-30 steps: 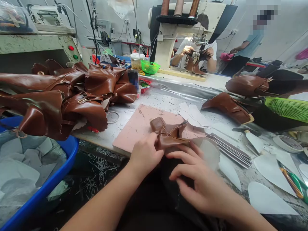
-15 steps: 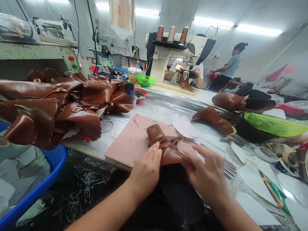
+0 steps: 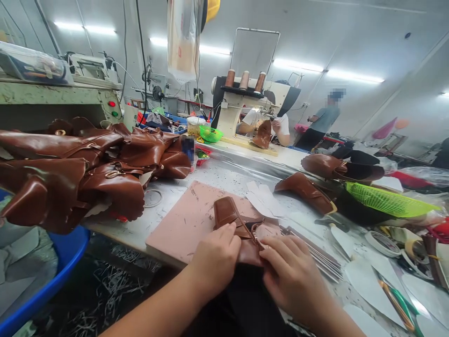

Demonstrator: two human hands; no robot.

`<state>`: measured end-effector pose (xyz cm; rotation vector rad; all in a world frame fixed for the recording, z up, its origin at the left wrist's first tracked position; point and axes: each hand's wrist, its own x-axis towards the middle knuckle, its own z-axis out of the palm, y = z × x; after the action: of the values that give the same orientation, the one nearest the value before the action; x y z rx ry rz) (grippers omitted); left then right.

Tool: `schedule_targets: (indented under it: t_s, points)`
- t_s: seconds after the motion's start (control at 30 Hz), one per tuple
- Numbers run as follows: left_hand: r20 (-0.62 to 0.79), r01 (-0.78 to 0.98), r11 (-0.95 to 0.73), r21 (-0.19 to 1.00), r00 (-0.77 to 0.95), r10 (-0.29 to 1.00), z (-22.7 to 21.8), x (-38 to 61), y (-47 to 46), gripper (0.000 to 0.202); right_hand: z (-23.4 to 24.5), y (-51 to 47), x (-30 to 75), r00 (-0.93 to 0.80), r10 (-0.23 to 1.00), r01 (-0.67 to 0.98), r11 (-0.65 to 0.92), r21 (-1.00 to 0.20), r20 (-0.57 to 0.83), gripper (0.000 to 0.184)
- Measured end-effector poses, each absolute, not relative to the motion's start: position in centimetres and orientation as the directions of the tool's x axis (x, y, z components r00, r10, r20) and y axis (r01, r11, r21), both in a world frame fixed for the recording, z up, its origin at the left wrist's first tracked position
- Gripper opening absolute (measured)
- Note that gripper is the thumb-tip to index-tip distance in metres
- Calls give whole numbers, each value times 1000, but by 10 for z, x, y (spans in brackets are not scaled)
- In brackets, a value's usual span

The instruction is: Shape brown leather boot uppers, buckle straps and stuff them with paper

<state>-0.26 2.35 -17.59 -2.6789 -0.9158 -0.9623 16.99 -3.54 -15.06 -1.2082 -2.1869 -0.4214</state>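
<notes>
right hand (image 3: 293,269) has curled onto the smooth leather boot (image 3: 242,230).

boot (image 3: 224,211): brown | board (image 3: 175,224): pink | mesh basket (image 3: 382,199): lime green | tub (image 3: 73,250): blue

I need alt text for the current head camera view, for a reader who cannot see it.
A person's left hand lies on a brown leather boot piece; the right hand holds its edge, over a pink board on a cluttered workbench. At left, piled brown leather pieces overhang a blue bin; behind, a co-worker is at a sewing machine.
</notes>
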Motion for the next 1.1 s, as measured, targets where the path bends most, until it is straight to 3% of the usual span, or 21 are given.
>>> schedule_targets:
  t_s: [0.2, 0.33, 0.4, 0.47, 0.53, 0.6, 0.7, 0.77, 0.8, 0.87, 0.93, 0.97, 1.03, 1.1]
  points:
    - [665, 588, -806, -65, 628, 405, -178, 13, 27, 33, -151, -23, 164, -460, 597, 874, 437, 215, 657, 25]
    - [610, 691, -722, -30, 585, 535, -174, 10, 35, 45, -138, -28, 165, -347, 544, 921, 353, 167, 764, 28]
    - [560, 766, -642, 27, 521, 644, -165, 7, 42, 51, -133, -38, 161, -347, 513, 902, 412, 130, 785, 27]
    - [523, 805, -590, 69, 474, 708, -156, 7, 49, 52, -137, -45, 154, -431, 542, 856, 497, 138, 721, 43]
    - [529, 802, -593, 77, 471, 706, -153, 8, 56, 51, -149, -46, 149, -462, 617, 858, 494, 143, 637, 40]
    - [567, 786, -614, 73, 474, 674, -156, 10, 61, 49, -166, -40, 151, -339, 712, 907, 422, 11, 615, 41]
    - [599, 770, -624, 130, 441, 669, -169, 9, 66, 49, -186, -26, 172, -83, 882, 806, 334, -490, 464, 51]
    - [587, 764, -611, 207, 402, 702, -177, 7, 68, 51, -194, -21, 192, 69, 935, 689, 207, -694, 348, 41]
    - [575, 761, -599, 249, 382, 724, -180, 6, 68, 52, -198, -22, 201, 154, 914, 699, 168, -695, 376, 35]
    - [546, 747, -575, 334, 344, 764, -183, 8, 67, 53, -203, -27, 207, 244, 739, 829, 177, -531, 627, 24]
    - [517, 713, -558, 424, 314, 796, -185, 14, 63, 55, -207, -37, 196, 85, 507, 926, 278, -256, 858, 21]
    - [504, 691, -548, 471, 299, 810, -186, 19, 60, 56, -208, -42, 184, -34, 426, 914, 378, -144, 904, 23]
    - [473, 634, -523, 570, 268, 840, -188, 26, 52, 55, -207, -48, 157, -208, 433, 821, 564, -84, 877, 28]
    - [432, 534, -498, 683, 254, 865, -189, 25, 47, 54, -205, -48, 138, -224, 511, 797, 586, -146, 830, 36]
